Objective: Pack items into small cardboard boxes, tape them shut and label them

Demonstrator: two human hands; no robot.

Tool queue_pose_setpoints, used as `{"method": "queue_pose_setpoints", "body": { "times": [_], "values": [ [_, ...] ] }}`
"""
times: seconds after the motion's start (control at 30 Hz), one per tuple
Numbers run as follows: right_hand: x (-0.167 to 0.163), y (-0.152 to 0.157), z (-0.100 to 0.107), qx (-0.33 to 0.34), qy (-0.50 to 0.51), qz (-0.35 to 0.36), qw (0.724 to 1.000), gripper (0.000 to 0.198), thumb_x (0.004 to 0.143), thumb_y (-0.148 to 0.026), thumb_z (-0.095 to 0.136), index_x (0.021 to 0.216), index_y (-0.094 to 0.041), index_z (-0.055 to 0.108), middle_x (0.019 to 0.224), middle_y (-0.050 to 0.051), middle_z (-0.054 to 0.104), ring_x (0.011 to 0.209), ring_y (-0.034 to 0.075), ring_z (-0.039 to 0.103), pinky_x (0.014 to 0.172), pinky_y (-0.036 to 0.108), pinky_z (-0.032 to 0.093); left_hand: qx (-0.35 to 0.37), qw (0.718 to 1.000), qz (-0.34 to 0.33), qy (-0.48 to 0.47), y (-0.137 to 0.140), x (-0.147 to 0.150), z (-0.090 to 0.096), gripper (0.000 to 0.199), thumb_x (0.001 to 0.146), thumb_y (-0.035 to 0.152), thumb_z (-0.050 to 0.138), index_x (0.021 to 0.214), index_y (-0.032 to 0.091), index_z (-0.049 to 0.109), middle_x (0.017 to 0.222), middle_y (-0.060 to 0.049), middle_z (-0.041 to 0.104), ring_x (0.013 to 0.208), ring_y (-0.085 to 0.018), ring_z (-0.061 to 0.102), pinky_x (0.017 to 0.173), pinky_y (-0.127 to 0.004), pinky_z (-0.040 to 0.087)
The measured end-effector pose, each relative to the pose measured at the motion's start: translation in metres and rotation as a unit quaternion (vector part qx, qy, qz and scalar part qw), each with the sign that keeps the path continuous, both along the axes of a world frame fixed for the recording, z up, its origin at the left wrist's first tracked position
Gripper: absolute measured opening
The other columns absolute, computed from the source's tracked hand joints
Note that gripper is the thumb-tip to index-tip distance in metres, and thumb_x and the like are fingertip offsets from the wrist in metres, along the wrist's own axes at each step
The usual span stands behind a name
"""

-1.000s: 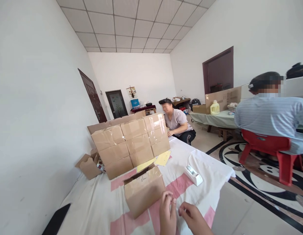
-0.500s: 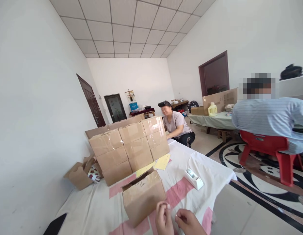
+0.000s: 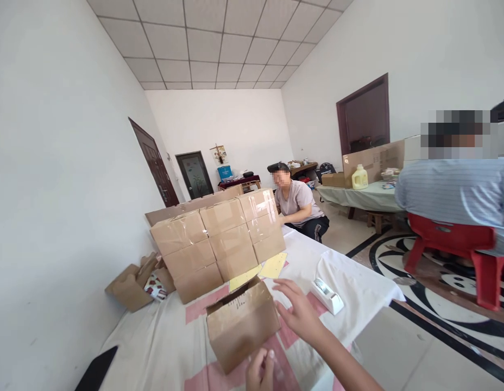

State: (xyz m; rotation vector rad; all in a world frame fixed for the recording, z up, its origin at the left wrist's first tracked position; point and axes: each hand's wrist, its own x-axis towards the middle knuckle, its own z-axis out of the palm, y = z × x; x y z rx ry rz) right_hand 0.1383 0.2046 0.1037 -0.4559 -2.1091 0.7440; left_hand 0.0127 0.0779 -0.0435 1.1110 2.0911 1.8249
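A small brown cardboard box [image 3: 244, 331] stands on the cloth-covered table in front of me, with dark print near its top and a dark gap along its upper far edge. My right hand [image 3: 298, 312] is just right of the box, fingers spread, holding nothing visible. Close to the box's lower right corner, my left hand [image 3: 260, 370] has its fingers curled together; anything between them is too small or hidden to make out. A white tape dispenser [image 3: 327, 296] lies to the right of my right hand. Yellow sheets [image 3: 274, 265] lie behind the box.
Stacked, taped cardboard boxes [image 3: 231, 233] form a wall behind the small box. An open carton [image 3: 130, 288] with patterned contents is at left, a dark flat object [image 3: 97, 369] at lower left. One person [image 3: 301, 201] crouches beyond the table; another [image 3: 455, 187] sits at right.
My hands were close together, fingers pinched. My right hand has moved up and away with its fingers spread, while the left has shifted slightly left and lower. The view has turned a little.
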Motion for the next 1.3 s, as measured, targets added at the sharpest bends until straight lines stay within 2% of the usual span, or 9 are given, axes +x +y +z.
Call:
{"method": "queue_pose_setpoints", "body": {
  "times": [0.07, 0.13, 0.23, 0.33, 0.5, 0.67, 0.83, 1.1, 1.3],
  "values": [
    [-0.025, 0.004, 0.030, 0.044, -0.094, 0.034, 0.994, 0.055, 0.096, -0.045, 0.051, 0.145, -0.020, 0.056, 0.161, 0.012, 0.044, 0.151, 0.030, 0.036, 0.125, 0.050, 0.026, -0.019, 1.000, -0.025, 0.003, 0.001, -0.002, 0.000, 0.072, 0.080, 0.090, 0.041, 0.055, 0.022, 0.046, 0.057, -0.001, 0.048, 0.061, -0.018, 0.048, 0.065, -0.030, 0.044],
    [-0.051, 0.004, 0.041, 0.058, -0.204, 0.091, 0.973, 0.076, 0.093, -0.054, 0.055, 0.157, -0.018, 0.041, 0.168, 0.012, 0.031, 0.157, 0.033, 0.021, 0.129, 0.056, 0.012, -0.039, 0.998, -0.044, 0.007, 0.000, -0.006, 0.005, 0.072, 0.079, 0.090, 0.041, 0.055, 0.022, 0.045, 0.057, -0.001, 0.048, 0.061, -0.017, 0.048, 0.064, -0.029, 0.044],
    [-0.080, 0.004, 0.029, 0.064, -0.303, 0.130, 0.942, 0.091, 0.087, -0.061, 0.059, 0.161, -0.014, 0.033, 0.169, 0.014, 0.025, 0.159, 0.037, 0.011, 0.127, 0.062, -0.002, -0.033, 0.998, -0.047, -0.010, -0.002, -0.006, 0.015, 0.072, 0.077, 0.090, 0.045, 0.054, 0.022, 0.042, 0.054, 0.000, 0.046, 0.057, -0.016, 0.045, 0.059, -0.029, 0.042],
    [-0.094, 0.006, 0.006, 0.062, -0.328, 0.112, 0.936, 0.093, 0.085, -0.060, 0.060, 0.161, -0.015, 0.033, 0.169, 0.013, 0.025, 0.160, 0.036, 0.007, 0.126, 0.063, -0.008, 0.015, 0.996, -0.036, -0.086, -0.001, 0.002, 0.024, 0.070, 0.077, 0.090, 0.045, 0.056, 0.024, 0.045, 0.052, 0.000, 0.049, 0.051, -0.016, 0.045, 0.054, -0.030, 0.042],
    [-0.092, 0.011, -0.008, 0.064, -0.323, 0.110, 0.938, 0.090, 0.087, -0.059, 0.057, 0.162, -0.017, 0.032, 0.171, 0.009, 0.021, 0.160, 0.034, 0.005, 0.126, 0.062, -0.006, 0.073, 0.989, -0.079, -0.102, 0.002, -0.001, 0.056, 0.059, 0.088, 0.077, 0.047, 0.065, 0.023, 0.056, 0.060, -0.003, 0.059, 0.058, -0.018, 0.056, 0.063, -0.031, 0.048],
    [-0.092, 0.010, -0.007, 0.083, -0.339, 0.100, 0.932, 0.084, 0.086, -0.044, 0.058, 0.161, -0.016, 0.034, 0.170, 0.010, 0.022, 0.160, 0.035, 0.008, 0.127, 0.063, -0.001, -0.037, 0.989, -0.141, 0.013, -0.008, -0.048, 0.118, 0.047, 0.093, 0.061, 0.051, 0.071, 0.020, 0.059, 0.069, -0.002, 0.061, 0.069, -0.018, 0.057, 0.068, -0.027, 0.044],
    [-0.092, 0.006, -0.006, 0.048, -0.322, 0.092, 0.941, 0.090, 0.083, -0.052, 0.062, 0.161, -0.016, 0.034, 0.170, 0.008, 0.022, 0.160, 0.034, 0.007, 0.127, 0.061, 0.008, -0.137, 0.972, -0.147, 0.122, -0.020, -0.102, 0.162, 0.039, 0.093, 0.051, 0.054, 0.072, 0.020, 0.059, 0.069, 0.000, 0.059, 0.067, -0.016, 0.052, 0.064, -0.026, 0.037],
    [-0.090, 0.007, 0.003, 0.010, -0.336, 0.106, 0.936, 0.093, 0.082, -0.055, 0.063, 0.161, -0.016, 0.034, 0.171, 0.007, 0.018, 0.160, 0.035, 0.004, 0.124, 0.062, 0.014, -0.140, 0.980, -0.115, 0.077, -0.049, -0.172, 0.173, 0.054, 0.083, 0.071, 0.056, 0.063, 0.020, 0.052, 0.063, 0.000, 0.051, 0.066, -0.017, 0.049, 0.065, -0.027, 0.038],
    [-0.091, 0.006, 0.003, 0.000, -0.331, 0.102, 0.938, 0.091, 0.082, -0.051, 0.064, 0.161, -0.018, 0.034, 0.171, 0.006, 0.019, 0.160, 0.035, 0.005, 0.123, 0.065, 0.014, -0.207, 0.965, -0.139, 0.076, -0.057, -0.190, 0.178, 0.050, 0.084, 0.066, 0.059, 0.066, 0.020, 0.054, 0.065, 0.002, 0.048, 0.065, -0.015, 0.043, 0.063, -0.026, 0.033]
  ]
}}
